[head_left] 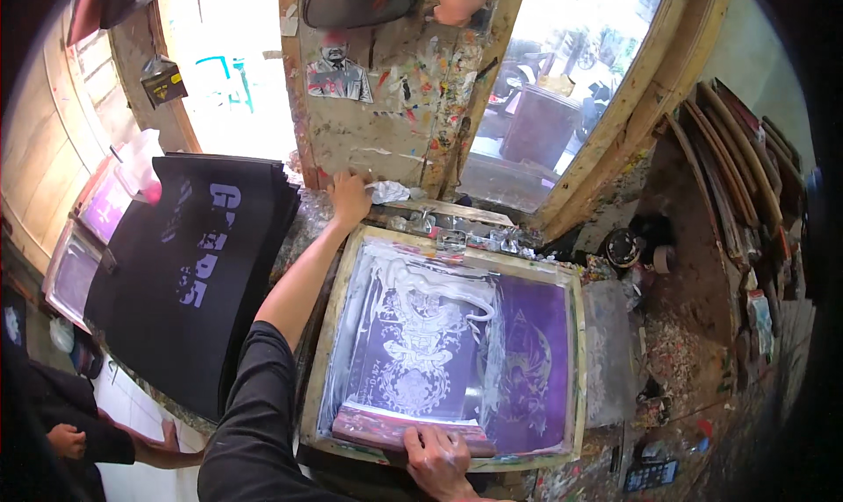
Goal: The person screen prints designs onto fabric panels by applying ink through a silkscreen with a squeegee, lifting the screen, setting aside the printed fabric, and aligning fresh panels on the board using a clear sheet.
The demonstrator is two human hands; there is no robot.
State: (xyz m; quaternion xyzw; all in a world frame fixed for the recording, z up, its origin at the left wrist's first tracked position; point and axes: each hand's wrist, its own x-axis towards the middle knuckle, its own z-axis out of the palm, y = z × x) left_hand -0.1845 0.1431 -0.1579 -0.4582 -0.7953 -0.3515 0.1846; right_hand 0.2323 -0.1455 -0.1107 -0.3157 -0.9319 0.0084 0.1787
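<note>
Along the near side of a wood-rimmed screen (579,370), a reddish, paint-stained squeegee (369,423) lies across the mesh, white ink along its far edge. The person's right hand (437,460) is closed over it, fingers wrapped on its top toward the right end. Beyond it, the purple mesh carries 2 ornate pale designs, side by side, with thick white ink (430,284) smeared around the left design.

Past the far left corner, the left hand (353,196) is down beside a crumpled white wad (389,192); I can't tell whether its fingers grip anything. Left of that forearm sits a stack of black sheets (176,230), the top sheet printed in pale lettering. Another person (53,405) in dark clothing is at the lower left. Far off to the right, boards (724,155) lean in a row.
</note>
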